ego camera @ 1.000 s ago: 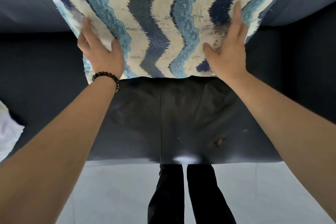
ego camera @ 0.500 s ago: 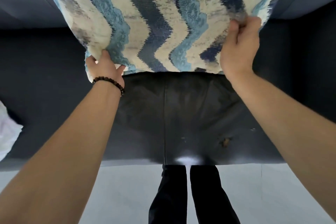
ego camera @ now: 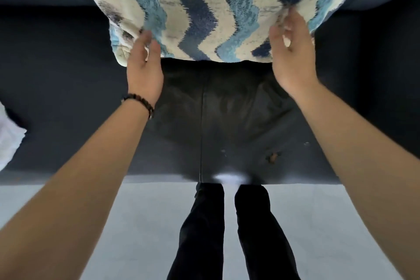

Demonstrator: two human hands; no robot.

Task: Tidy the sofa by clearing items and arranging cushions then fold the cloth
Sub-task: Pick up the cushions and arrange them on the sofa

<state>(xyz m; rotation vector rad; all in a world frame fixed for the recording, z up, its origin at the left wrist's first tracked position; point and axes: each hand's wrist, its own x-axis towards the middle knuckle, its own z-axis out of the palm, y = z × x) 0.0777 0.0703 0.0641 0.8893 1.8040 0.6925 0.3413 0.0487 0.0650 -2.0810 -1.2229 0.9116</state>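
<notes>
I see the cushion (ego camera: 204,7) against the sofa (ego camera: 56,75) back; my left hand (ego camera: 144,68) and right hand (ego camera: 293,57) sit at its lower corners, fingers loosely spread, fingertips touching fabric, not gripping.

Home living room: dark upholstered sofa (ego camera: 56,88), wavy blue-and-cream patterned cushion (ego camera: 204,7) against its backrest, pale tiled floor (ego camera: 136,223) below, white cloth (ego camera: 9,134) on seat.

The cushion (ego camera: 204,7) had wavy vertical stripes in cream, light blue and dark navy, with a fuzzy woven surface. It stood leaning against the dark sofa (ego camera: 56,75) back, its lower edge resting on the seat. At the far left, a white cloth (ego camera: 9,136) lay on the seat.
</notes>
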